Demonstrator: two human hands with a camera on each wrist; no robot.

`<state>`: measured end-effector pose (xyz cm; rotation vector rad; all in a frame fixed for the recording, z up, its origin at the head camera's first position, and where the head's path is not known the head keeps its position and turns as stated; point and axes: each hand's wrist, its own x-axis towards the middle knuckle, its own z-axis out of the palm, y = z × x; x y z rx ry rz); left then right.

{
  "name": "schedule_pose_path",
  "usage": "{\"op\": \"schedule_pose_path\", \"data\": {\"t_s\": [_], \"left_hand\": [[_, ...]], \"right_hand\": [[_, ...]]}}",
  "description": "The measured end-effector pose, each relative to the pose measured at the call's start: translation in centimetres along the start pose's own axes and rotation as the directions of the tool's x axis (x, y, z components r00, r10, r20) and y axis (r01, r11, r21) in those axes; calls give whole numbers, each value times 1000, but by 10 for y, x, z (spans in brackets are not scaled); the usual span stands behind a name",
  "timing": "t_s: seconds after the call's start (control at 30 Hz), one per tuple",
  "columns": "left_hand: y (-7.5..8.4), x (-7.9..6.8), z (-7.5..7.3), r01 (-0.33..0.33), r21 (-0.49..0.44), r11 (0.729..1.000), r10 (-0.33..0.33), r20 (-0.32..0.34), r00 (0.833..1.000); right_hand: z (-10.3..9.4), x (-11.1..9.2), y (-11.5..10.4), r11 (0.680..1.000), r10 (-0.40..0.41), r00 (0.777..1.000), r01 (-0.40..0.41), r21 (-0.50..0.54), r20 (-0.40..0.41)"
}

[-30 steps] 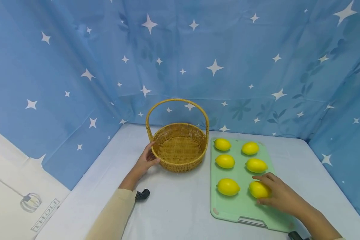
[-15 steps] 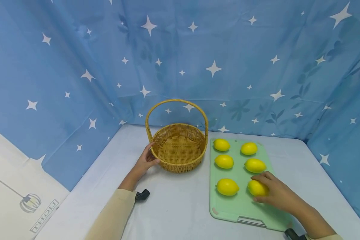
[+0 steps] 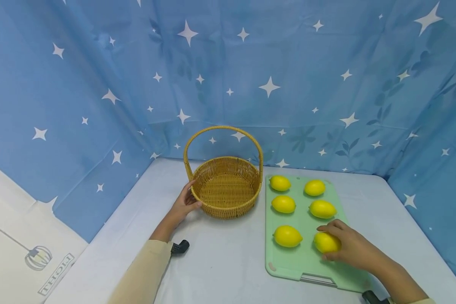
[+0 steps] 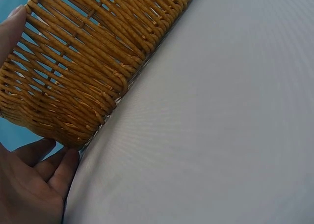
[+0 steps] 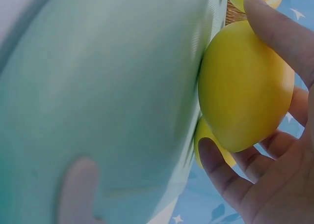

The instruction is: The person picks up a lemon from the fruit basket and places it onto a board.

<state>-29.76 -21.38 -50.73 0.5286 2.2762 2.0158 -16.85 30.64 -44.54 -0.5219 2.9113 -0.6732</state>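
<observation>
A round wicker basket (image 3: 228, 209) with a tall arched handle stands on the white-covered table. My left hand (image 3: 181, 207) holds its left side; in the left wrist view the thumb (image 4: 13, 30) lies at the rim and the fingers (image 4: 63, 172) reach the lower edge. On a pale green cutting board (image 3: 308, 264), my right hand (image 3: 351, 247) has thumb and fingers round the nearest right-hand lemon (image 3: 326, 242). The right wrist view shows this held lemon (image 5: 243, 89) close against the board, between the thumb (image 5: 279, 30) and the spread fingers.
Several other lemons sit on the board in two columns, among them one left of the right hand (image 3: 287, 236) and one just behind it (image 3: 322, 209). A metal-lined slot (image 3: 318, 280) marks the board's near edge. Blue star-patterned curtains (image 3: 228, 63) enclose the table.
The right hand and its lemon have shifted slightly toward the near edge of the board over the last half second. The left hand and basket have stayed put.
</observation>
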Motion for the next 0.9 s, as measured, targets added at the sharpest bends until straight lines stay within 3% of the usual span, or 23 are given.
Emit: {"op": "schedule_pose_path", "data": {"t_s": [0.3,0.43,0.63,0.8,0.9], "left_hand": [[13,-4,1,15,-12,1000,-15,24,1000],[3,-1,1,6,-4,1000,-6,2,1000],[2,0,2,-5,3,1000,5,-9,1000],[5,4,-2,2,9,1000,-2,13,1000],[11,7,-7,-36,19,999,35,40,999]], "right_hand": [[-2,2,-2,1000,-22,1000,22,-9,-12],[-3,3,-2,1000,-22,1000,21,-21,-13],[-7,4,-1,999,-29,999,29,-34,-22],[-11,8,-1,998,-56,996,55,-24,-74],[-14,14,-1,998,-60,991,58,-14,-122]]}}
